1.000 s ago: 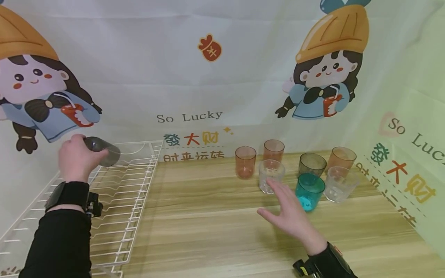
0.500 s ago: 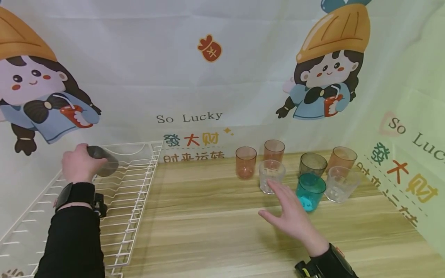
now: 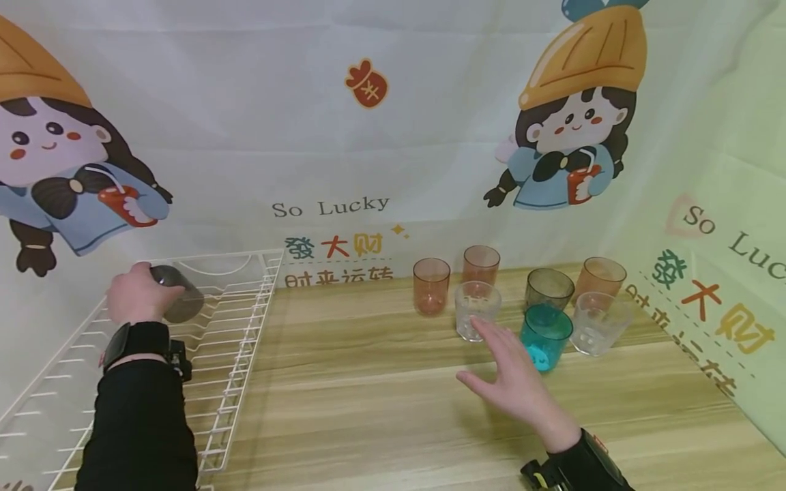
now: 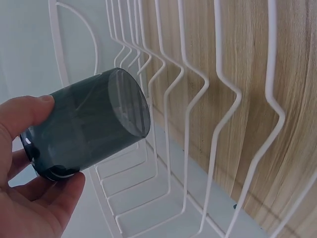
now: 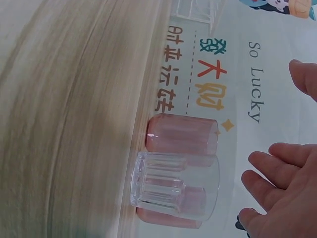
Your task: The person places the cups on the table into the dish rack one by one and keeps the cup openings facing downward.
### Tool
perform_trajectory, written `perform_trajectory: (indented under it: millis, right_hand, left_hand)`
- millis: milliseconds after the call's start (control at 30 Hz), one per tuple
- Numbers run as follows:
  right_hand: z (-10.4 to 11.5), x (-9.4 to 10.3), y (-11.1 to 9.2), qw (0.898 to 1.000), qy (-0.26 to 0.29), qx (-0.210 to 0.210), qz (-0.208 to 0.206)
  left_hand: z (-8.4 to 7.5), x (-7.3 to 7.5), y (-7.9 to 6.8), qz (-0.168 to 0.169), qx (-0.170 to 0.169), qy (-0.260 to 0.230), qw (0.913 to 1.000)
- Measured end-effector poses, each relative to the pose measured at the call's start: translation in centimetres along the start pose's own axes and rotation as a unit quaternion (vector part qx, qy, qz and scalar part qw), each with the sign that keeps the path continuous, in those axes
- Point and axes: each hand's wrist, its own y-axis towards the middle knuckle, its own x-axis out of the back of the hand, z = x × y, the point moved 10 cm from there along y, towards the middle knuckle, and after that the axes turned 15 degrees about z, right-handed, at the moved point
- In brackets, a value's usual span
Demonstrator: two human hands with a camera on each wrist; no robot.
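Note:
My left hand (image 3: pixel 136 294) grips a dark grey see-through glass (image 4: pixel 89 126) near its base, thumb on one side and fingers on the other. The glass is tilted over the back of a white wire rack (image 3: pixel 236 368), its rim facing down toward the wires. On the right, my right hand (image 3: pixel 512 378) is held above the table with fingers spread and nothing in them. Its fingertips overlap a clear glass (image 3: pixel 477 307) in the head view. Close by that hand is a teal glass (image 3: pixel 545 341).
Two pinkish glasses, one of them a front pink glass (image 3: pixel 431 290), stand behind the clear one. Further right are a smoky glass (image 3: pixel 548 290), an amber-pink glass (image 3: pixel 604 276) and another clear glass (image 3: pixel 595 327). A printed cloth (image 3: pixel 245 136) hangs behind the wooden table (image 3: pixel 344 409).
My left hand has lowered the dark glass toward the wire rack and shifted slightly right at first. The right hand stays nearly still.

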Motion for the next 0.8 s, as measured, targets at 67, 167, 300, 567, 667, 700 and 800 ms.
perform_trajectory:
  millis: [67, 167, 300, 567, 667, 700, 800]
  right_hand:
    - [0.0, 0.0, 0.0, 1.0, -0.002, 0.001, -0.002]
    - [-0.1, 0.0, 0.0, 1.0, -0.003, 0.001, 0.0]
    - [-0.1, -0.1, 0.0, 1.0, -0.003, 0.0, 0.002]
    - [-0.1, -0.1, 0.1, 1.0, 0.002, 0.003, 0.007]
    - [-0.1, -0.2, 0.1, 1.0, 0.002, 0.004, 0.006]
    - [-0.2, -0.2, 0.1, 1.0, 0.002, 0.004, 0.005]
    - [-0.3, -0.2, 0.1, 1.0, 0.001, 0.004, 0.004]
  left_hand:
    - [-0.2, -0.3, 0.1, 0.002, 0.0, 0.002, 1.0]
    - [-0.4, -0.6, 0.2, 0.003, -0.003, 0.003, 1.0]
    - [-0.5, -0.9, 0.5, 0.002, -0.003, 0.006, 1.0]
    - [-0.1, -1.8, 1.2, 0.018, 0.015, 0.001, 0.9997]
    - [0.1, -1.8, 1.2, 0.016, 0.027, -0.011, 0.9995]
    - [0.2, -1.8, 1.2, 0.015, 0.03, -0.015, 0.9993]
    - [0.2, -1.8, 1.2, 0.015, 0.032, -0.02, 0.9992]
